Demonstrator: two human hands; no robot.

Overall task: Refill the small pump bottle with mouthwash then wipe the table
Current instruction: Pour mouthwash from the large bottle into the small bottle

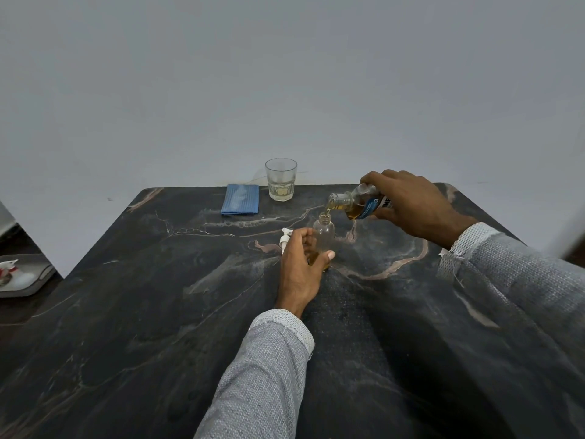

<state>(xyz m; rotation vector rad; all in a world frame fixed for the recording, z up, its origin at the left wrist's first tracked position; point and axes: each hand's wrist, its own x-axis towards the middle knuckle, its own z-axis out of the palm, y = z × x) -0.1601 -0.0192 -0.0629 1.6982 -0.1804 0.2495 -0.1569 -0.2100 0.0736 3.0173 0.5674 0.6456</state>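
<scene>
Spanning most of the view: dark marble table (158,312), pale wall behind. Right hand (411,204) grips the mouthwash bottle (354,204), tipped nearly horizontal, neck over the small pump bottle's mouth, amber liquid running in. Left hand (300,264) wraps the lower part of the small pump bottle (323,236), which stands upright mid-table with a little amber liquid at the bottom. Blue cloth (240,199) folded at the far edge, glass (281,179) just beside it. White pump head (285,239) lies on the table, just left of the left hand.
</scene>
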